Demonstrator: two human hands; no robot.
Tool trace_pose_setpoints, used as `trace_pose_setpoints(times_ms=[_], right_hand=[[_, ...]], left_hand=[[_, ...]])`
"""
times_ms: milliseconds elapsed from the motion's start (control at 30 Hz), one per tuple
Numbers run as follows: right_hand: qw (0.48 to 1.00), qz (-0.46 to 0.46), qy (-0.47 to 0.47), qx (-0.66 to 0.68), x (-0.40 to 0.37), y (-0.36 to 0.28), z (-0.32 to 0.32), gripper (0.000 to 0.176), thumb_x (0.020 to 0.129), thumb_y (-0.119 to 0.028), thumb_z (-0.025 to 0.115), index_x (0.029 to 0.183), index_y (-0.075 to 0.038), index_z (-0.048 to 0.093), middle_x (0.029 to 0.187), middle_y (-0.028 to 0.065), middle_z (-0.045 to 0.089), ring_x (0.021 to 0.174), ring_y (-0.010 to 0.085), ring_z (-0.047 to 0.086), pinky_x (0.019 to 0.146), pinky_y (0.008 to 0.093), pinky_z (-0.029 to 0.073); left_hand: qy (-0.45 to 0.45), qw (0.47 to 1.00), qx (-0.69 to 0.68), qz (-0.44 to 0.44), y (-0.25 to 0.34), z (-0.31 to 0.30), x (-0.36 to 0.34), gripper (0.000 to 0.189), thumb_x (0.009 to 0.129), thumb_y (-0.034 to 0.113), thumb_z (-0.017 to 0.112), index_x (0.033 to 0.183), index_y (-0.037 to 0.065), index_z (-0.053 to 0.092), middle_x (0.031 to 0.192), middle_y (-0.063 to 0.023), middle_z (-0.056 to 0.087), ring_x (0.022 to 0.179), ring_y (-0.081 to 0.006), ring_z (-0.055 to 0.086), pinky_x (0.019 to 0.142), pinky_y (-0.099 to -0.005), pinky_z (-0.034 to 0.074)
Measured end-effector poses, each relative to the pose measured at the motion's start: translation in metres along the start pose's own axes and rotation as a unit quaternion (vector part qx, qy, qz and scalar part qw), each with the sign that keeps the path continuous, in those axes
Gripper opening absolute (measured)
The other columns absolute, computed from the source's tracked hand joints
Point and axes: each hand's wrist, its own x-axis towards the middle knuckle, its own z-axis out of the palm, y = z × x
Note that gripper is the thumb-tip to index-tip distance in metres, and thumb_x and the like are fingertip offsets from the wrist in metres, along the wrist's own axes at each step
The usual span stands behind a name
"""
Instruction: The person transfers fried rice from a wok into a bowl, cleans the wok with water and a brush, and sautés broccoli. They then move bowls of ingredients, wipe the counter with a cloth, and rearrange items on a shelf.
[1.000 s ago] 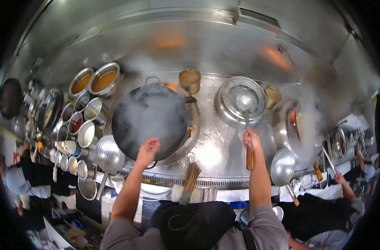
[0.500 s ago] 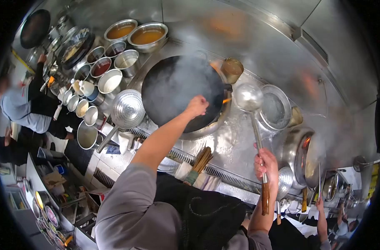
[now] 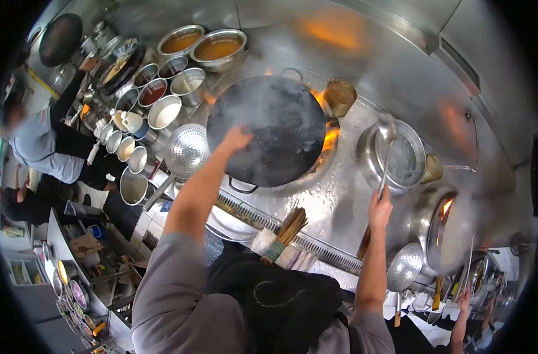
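Observation:
Smoke rises from a large black wok (image 3: 281, 118) on the burner, with flames along its right side. Over the wok's left part is my left hand (image 3: 238, 138), its fingers blurred and partly veiled by smoke. My right hand (image 3: 380, 209) is wrapped round the long handle of a metal ladle (image 3: 387, 128). The ladle's bowl hangs over the left part of a steel pot (image 3: 415, 159) with cloudy liquid in it. A brown tin (image 3: 340, 97) stands behind the flames, right of the wok.
A perforated strainer (image 3: 187, 150) lies left of the wok, near sauce containers (image 3: 164, 112). A bamboo brush (image 3: 292, 227) rests at the front edge. Another wok (image 3: 443, 230) with fire stands right. A co-worker (image 3: 45, 141) is at the far left; another person's hand (image 3: 464, 300) shows lower right.
My left hand has moved left across the wok. The ladle has swung right, from beside the pot to over it, and its bowl has turned. Flames at the wok's right side are larger.

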Motion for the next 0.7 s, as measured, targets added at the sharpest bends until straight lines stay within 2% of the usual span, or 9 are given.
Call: trace_pose_setpoints(times_ms=[33,100,167,233,300,367,467,600,700], right_hand=[[1.000,0.006,0.005,-0.002,0.011,0.010,-0.005,0.042,0.091,-0.017,0.058,0.130,-0.001,0.052,0.084,0.0280,0.065,0.076,0.0428,0.066,0.068,0.0485,0.051],[0.976,0.160,-0.085,-0.120,0.037,0.023,-0.019,0.045,0.092,-0.018,0.056,0.134,-0.004,0.049,0.100,0.0289,0.066,0.094,0.0458,0.064,0.076,0.0489,0.052],[0.966,0.193,-0.089,-0.149,0.054,0.054,-0.013,0.041,0.092,-0.020,0.053,0.129,-0.002,0.052,0.099,0.0298,0.065,0.095,0.0463,0.063,0.079,0.0520,0.051],[0.981,0.124,-0.035,-0.145,0.062,0.122,0.017,0.034,0.089,-0.018,0.058,0.115,0.004,0.055,0.080,0.0273,0.067,0.071,0.0432,0.067,0.065,0.0499,0.053],[0.950,0.264,-0.124,0.109,0.077,0.106,0.002,0.020,0.090,-0.018,0.058,0.092,0.002,0.059,0.065,0.0163,0.062,0.052,0.0285,0.061,0.049,0.0416,0.050],[0.816,0.401,-0.111,0.401,0.076,0.097,-0.005,0.019,0.090,-0.015,0.057,0.075,-0.004,0.055,0.056,0.0056,0.051,0.042,0.0146,0.048,0.038,0.0324,0.041],[0.741,0.401,-0.119,0.526,0.050,0.080,-0.024,0.008,0.091,-0.012,0.058,0.085,-0.007,0.055,0.058,0.0026,0.049,0.041,0.0109,0.043,0.036,0.0288,0.037],[0.718,0.415,-0.076,0.554,0.021,0.014,-0.075,0.013,0.092,-0.010,0.059,0.101,-0.007,0.050,0.064,0.0021,0.049,0.042,0.0072,0.040,0.034,0.0248,0.034],[0.711,0.398,-0.139,0.563,0.011,-0.025,-0.115,0.018,0.093,-0.010,0.057,0.109,-0.007,0.049,0.067,0.0023,0.049,0.043,0.0058,0.040,0.033,0.0236,0.033]], left_hand=[[0.030,0.999,0.021,0.013,-0.023,-0.004,0.013,0.057,0.079,0.027,0.070,0.128,0.000,0.057,0.113,-0.0198,0.067,0.100,-0.0304,0.066,0.086,-0.0400,0.051],[-0.016,0.999,-0.031,-0.029,-0.003,-0.045,-0.011,0.052,0.080,0.024,0.070,0.124,-0.002,0.060,0.110,-0.0178,0.068,0.094,-0.0277,0.066,0.082,-0.0390,0.051],[0.064,0.997,-0.037,0.009,-0.036,-0.040,0.006,0.054,0.080,0.021,0.070,0.126,-0.004,0.057,0.108,-0.0163,0.068,0.094,-0.0230,0.065,0.084,-0.0349,0.050],[0.007,0.997,-0.070,-0.017,-0.011,-0.055,-0.005,0.053,0.082,0.020,0.069,0.126,-0.007,0.055,0.110,-0.0151,0.066,0.097,-0.0210,0.063,0.086,-0.0328,0.049],[0.011,0.994,-0.112,0.001,-0.010,-0.045,0.003,0.051,0.082,0.020,0.069,0.124,-0.005,0.056,0.108,-0.0132,0.067,0.095,-0.0204,0.063,0.082,-0.0323,0.049],[-0.018,0.992,-0.129,0.003,0.017,-0.036,-0.009,0.050,0.083,0.020,0.069,0.125,-0.004,0.056,0.109,-0.0134,0.067,0.096,-0.0204,0.063,0.083,-0.0323,0.049],[-0.057,0.983,-0.174,0.000,0.032,-0.015,-0.007,0.047,0.084,0.018,0.068,0.125,-0.003,0.057,0.112,-0.0142,0.067,0.100,-0.0204,0.062,0.085,-0.0319,0.048],[-0.045,0.983,-0.170,0.053,0.051,0.028,0.001,0.044,0.086,0.017,0.067,0.125,0.000,0.057,0.113,-0.0141,0.066,0.101,-0.0206,0.062,0.085,-0.0334,0.050],[-0.070,0.973,-0.219,0.031,0.076,0.063,-0.001,0.036,0.086,0.015,0.066,0.119,0.004,0.060,0.106,-0.0118,0.065,0.095,-0.0210,0.063,0.073,-0.0355,0.056]])
